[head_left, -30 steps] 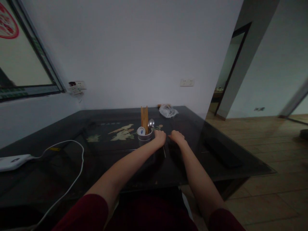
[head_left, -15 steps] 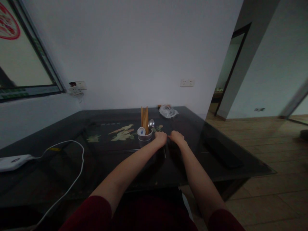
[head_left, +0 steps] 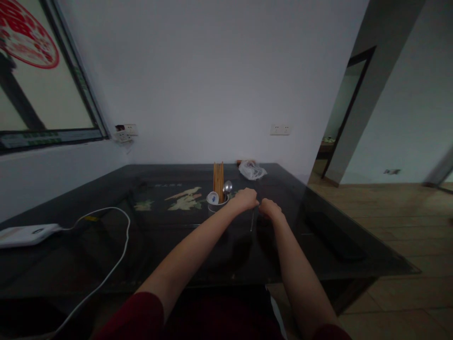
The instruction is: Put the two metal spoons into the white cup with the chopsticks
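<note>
My left hand (head_left: 247, 199) is closed, back of the hand up, just right of a metal cup (head_left: 216, 207). Below its fingers shows a thin, pale rod-like piece (head_left: 252, 221), too fine to name. Close beside it on the right, my right hand (head_left: 271, 208) is also closed, its fingers curled down and mostly hidden; what lies in them cannot be seen. The cup holds several wooden chopsticks (head_left: 218, 182), a shiny metal spoon (head_left: 227, 187) and a white spoon with a blue mark (head_left: 213, 198).
A dark glossy table (head_left: 170, 255) meets the wall. At its back lies a crumpled plastic bag (head_left: 252, 170). A long black object (head_left: 334, 236) rests on the right. On the left are a white device (head_left: 28, 235) and its white cable (head_left: 125, 245).
Both closed hands have moved slightly right relative to the cup, my left one a little higher and farther from it. The view has shifted slightly.
</note>
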`<state>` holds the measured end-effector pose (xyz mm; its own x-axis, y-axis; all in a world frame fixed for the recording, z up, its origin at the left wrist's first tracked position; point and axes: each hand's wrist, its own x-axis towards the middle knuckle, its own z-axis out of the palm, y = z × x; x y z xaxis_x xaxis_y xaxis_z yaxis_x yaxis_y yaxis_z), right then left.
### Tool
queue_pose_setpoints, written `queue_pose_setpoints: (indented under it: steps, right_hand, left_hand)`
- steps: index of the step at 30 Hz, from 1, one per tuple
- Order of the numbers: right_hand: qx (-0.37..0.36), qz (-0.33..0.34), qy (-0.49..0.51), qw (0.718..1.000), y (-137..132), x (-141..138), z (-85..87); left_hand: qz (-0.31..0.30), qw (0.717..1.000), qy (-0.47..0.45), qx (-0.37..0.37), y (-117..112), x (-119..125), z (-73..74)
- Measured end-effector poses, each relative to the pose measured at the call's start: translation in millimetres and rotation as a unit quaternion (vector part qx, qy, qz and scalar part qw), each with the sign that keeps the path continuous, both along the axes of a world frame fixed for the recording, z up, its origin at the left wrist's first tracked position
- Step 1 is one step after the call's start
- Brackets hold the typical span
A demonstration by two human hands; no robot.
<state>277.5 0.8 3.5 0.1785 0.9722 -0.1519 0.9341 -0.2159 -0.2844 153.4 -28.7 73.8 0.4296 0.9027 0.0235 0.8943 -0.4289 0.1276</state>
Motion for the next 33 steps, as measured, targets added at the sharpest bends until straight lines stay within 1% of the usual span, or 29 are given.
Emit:
queue_pose_setpoints:
  steps: [2, 4, 6, 8, 10, 13, 14, 16, 17, 19, 22, 26, 29, 33]
  right_hand:
    - [0.006, 0.010, 0.010, 1.000, 0.4, -1.8, -0.8]
    - [0.012, 0.026, 0.025, 0.999, 1.8, -5.0, -1.5]
    - [0.023, 0.048, 0.043, 0.998, 3.4, -9.7, -1.4]
    - [0.039, 0.078, 0.065, 0.994, 4.4, -16.3, -0.4]
    - [0.058, 0.115, 0.087, 0.988, 4.2, -25.2, 0.3]
    - [0.086, 0.184, 0.153, 0.967, 2.9, -40.7, -3.3]
    - [0.096, 0.216, 0.203, 0.950, 2.7, -45.5, -6.2]
    - [0.104, 0.264, 0.308, 0.908, 3.2, -53.4, -14.1]
    - [0.103, 0.279, 0.354, 0.887, 3.8, -56.4, -18.5]
    - [0.093, 0.293, 0.416, 0.856, 5.4, -60.8, -26.7]
    - [0.083, 0.309, 0.464, 0.826, 6.8, -65.3, -34.5]
    - [0.084, 0.330, 0.503, 0.794, 4.9, -70.7, -36.8]
    - [0.083, 0.327, 0.521, 0.784, 2.3, -75.0, -36.3]
    - [0.089, 0.328, 0.522, 0.782, -0.6, -80.0, -35.9]
  left_hand:
    - [-0.023, 0.999, -0.025, 0.007, -4.2, -7.1, 15.8]
    - [-0.050, 0.994, -0.091, 0.028, -6.0, -19.2, 29.7]
    - [-0.081, 0.983, -0.161, 0.032, -4.7, -36.3, 40.8]
    - [-0.085, 0.970, -0.227, 0.032, -0.5, -56.3, 48.4]
    - [-0.066, 0.952, -0.295, 0.047, 6.1, -76.5, 51.8]
    - [-0.064, 0.915, -0.397, 0.040, 18.1, -102.7, 48.9]
    - [-0.063, 0.903, -0.424, 0.036, 22.1, -109.8, 46.3]
    - [-0.053, 0.876, -0.477, 0.043, 28.9, -121.6, 40.2]
    - [-0.047, 0.865, -0.497, 0.047, 31.4, -126.2, 37.3]
    - [-0.035, 0.849, -0.524, 0.057, 34.3, -133.3, 32.4]
    - [-0.024, 0.840, -0.538, 0.072, 34.9, -139.3, 27.7]
    - [-0.015, 0.838, -0.534, 0.110, 35.7, -141.4, 22.0]
    - [-0.010, 0.841, -0.528, 0.117, 37.7, -140.1, 17.5]
    - [0.006, 0.853, -0.510, 0.112, 39.7, -137.3, 12.4]
